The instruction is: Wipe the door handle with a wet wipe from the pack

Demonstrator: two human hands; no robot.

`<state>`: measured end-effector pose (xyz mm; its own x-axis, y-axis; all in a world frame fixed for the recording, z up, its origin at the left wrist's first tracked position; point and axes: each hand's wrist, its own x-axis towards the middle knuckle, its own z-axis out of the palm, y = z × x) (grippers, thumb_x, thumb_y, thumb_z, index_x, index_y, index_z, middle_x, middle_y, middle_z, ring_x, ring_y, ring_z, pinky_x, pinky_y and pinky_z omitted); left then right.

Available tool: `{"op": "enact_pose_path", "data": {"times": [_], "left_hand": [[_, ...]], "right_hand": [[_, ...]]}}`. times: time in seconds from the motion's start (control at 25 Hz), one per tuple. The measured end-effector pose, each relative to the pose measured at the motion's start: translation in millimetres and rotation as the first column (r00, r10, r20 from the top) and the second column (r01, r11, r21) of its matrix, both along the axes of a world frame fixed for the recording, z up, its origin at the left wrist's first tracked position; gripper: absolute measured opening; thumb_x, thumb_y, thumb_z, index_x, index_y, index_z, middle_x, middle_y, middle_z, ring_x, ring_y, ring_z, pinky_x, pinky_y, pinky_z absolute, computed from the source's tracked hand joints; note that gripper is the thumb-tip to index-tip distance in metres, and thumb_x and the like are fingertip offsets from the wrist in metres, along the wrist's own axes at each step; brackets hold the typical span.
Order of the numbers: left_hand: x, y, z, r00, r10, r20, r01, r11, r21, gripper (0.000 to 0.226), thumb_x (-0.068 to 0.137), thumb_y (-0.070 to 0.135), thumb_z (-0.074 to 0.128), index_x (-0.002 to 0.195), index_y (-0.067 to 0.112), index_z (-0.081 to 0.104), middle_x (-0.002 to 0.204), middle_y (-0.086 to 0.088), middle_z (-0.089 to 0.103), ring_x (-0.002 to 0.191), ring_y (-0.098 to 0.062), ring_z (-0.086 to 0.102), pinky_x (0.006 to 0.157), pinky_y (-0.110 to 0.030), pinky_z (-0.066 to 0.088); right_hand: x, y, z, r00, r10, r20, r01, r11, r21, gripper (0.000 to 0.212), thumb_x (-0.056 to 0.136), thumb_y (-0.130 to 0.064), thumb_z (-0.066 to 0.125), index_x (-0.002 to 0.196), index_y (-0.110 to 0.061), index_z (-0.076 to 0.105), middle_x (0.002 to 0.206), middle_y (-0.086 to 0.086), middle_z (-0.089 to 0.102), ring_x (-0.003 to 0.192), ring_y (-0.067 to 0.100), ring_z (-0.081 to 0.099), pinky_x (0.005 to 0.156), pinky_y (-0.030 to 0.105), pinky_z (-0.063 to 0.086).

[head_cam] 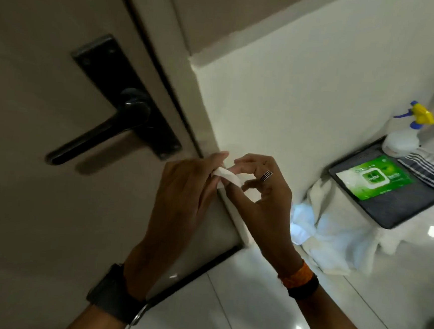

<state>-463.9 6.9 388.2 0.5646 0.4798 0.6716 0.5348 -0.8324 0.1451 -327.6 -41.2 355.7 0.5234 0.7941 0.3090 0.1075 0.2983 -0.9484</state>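
Observation:
A black lever door handle (88, 138) on a long black backplate (108, 78) is mounted on the beige door at the left. Both hands meet in the middle of the view, to the right of and below the handle. My left hand (181, 203) and my right hand (263, 191) pinch a small folded white wet wipe (226, 176) between their fingertips. The green wet wipe pack (376, 177) lies on a dark mat at the right, with its lid closed.
A dark grey mat (402, 205) on the floor bears the pack, a spray bottle (405, 137) with a yellow and blue trigger, and a striped cloth (428, 168). A crumpled white cloth (335, 230) lies beside the mat. A white wall corner (240, 114) stands right of the door.

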Motion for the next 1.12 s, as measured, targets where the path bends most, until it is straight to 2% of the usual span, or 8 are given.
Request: {"op": "enact_pose_path", "data": {"times": [0.16, 0.28, 0.4, 0.6, 0.72, 0.88, 1.04, 1.12], "left_hand": [[111.6, -6.7, -55.3, 0.988, -0.154, 0.027, 0.155, 0.939, -0.307, 0.037, 0.1, 0.02, 0.056, 0.137, 0.02, 0.048, 0.109, -0.005, 0.073, 0.09, -0.017, 0.062, 0.081, -0.025, 0.05], [205.8, -8.7, -110.4, 0.971, -0.23, 0.068, 0.228, 0.792, -0.567, 0.056, 0.095, 0.006, 0.076, 0.139, 0.023, 0.046, 0.106, -0.001, 0.072, 0.09, -0.013, 0.068, 0.082, -0.024, 0.056], [295.0, -18.5, -165.4, 0.982, -0.14, 0.131, 0.186, 0.542, -0.82, 0.058, 0.093, 0.002, 0.078, 0.14, 0.02, 0.051, 0.094, 0.0, 0.072, 0.079, -0.003, 0.068, 0.071, -0.006, 0.05], [402.0, -25.6, -276.8, 0.988, 0.061, 0.141, 0.117, 0.297, -0.948, 0.03, 0.093, -0.013, 0.07, 0.107, 0.012, 0.061, 0.087, 0.001, 0.067, 0.072, -0.005, 0.064, 0.057, -0.02, 0.056], [447.5, -26.6, -340.1, 0.996, 0.062, 0.06, 0.036, 0.331, -0.943, 0.025, 0.091, -0.016, 0.069, 0.099, 0.008, 0.066, 0.085, 0.003, 0.065, 0.073, -0.007, 0.061, 0.062, -0.022, 0.058], [478.0, -24.4, -397.8, 0.996, -0.037, -0.077, -0.044, 0.555, -0.831, 0.018, 0.09, -0.014, 0.07, 0.101, 0.0, 0.074, 0.095, -0.011, 0.07, 0.087, -0.023, 0.064, 0.08, -0.03, 0.051], [486.9, -27.0, -430.0, 0.981, -0.102, -0.165, -0.058, 0.655, -0.754, 0.017, 0.092, -0.015, 0.066, 0.102, -0.002, 0.073, 0.104, -0.017, 0.064, 0.094, -0.028, 0.061, 0.081, -0.018, 0.043], [486.6, -28.3, -436.9, 0.96, -0.143, -0.241, -0.074, 0.699, -0.712, 0.014, 0.089, -0.012, 0.072, 0.1, -0.004, 0.071, 0.108, -0.019, 0.061, 0.097, -0.031, 0.059, 0.085, -0.036, 0.055]], "right_hand": [[116.9, -36.8, -42.7, 0.999, 0.041, 0.012, -0.035, 0.957, -0.289, 0.012, 0.085, -0.016, 0.078, 0.093, -0.023, 0.074, 0.088, -0.006, 0.076, 0.084, 0.011, 0.071, 0.07, 0.029, 0.054], [210.6, -53.5, -90.0, 0.998, -0.057, -0.029, 0.04, 0.906, -0.421, 0.018, 0.086, -0.013, 0.077, 0.101, -0.023, 0.072, 0.091, -0.001, 0.079, 0.082, 0.021, 0.073, 0.073, 0.037, 0.058], [294.9, -65.5, -141.6, 0.989, -0.132, -0.073, 0.077, 0.859, -0.506, 0.033, 0.088, -0.003, 0.073, 0.108, -0.028, 0.061, 0.086, 0.011, 0.076, 0.077, 0.03, 0.073, 0.072, 0.04, 0.06], [404.5, -67.6, -238.3, 0.99, -0.143, 0.003, 0.104, 0.705, -0.701, 0.015, 0.092, -0.004, 0.069, 0.098, -0.017, 0.075, 0.09, 0.007, 0.077, 0.065, 0.011, 0.069, 0.062, 0.023, 0.06], [451.0, -62.1, -300.4, 0.986, -0.035, 0.162, 0.147, 0.634, -0.759, 0.014, 0.095, -0.01, 0.066, 0.101, -0.016, 0.077, 0.101, 0.004, 0.078, 0.076, 0.002, 0.068, 0.069, 0.008, 0.052], [480.5, -56.4, -349.9, 0.946, 0.073, 0.315, 0.226, 0.549, -0.805, 0.015, 0.092, -0.016, 0.069, 0.103, -0.023, 0.075, 0.1, 0.007, 0.077, 0.098, 0.029, 0.069, 0.089, 0.042, 0.057], [486.1, -55.1, -374.2, 0.823, 0.244, 0.514, 0.338, 0.517, -0.787, 0.016, 0.092, -0.023, 0.069, 0.108, -0.02, 0.07, 0.116, 0.003, 0.071, 0.116, 0.032, 0.054, 0.097, 0.048, 0.041], [485.2, -57.0, -381.8, 0.75, 0.31, 0.585, 0.392, 0.503, -0.77, 0.027, 0.091, -0.024, 0.069, 0.116, -0.016, 0.069, 0.128, 0.007, 0.061, 0.123, 0.034, 0.047, 0.1, 0.049, 0.037]]}}
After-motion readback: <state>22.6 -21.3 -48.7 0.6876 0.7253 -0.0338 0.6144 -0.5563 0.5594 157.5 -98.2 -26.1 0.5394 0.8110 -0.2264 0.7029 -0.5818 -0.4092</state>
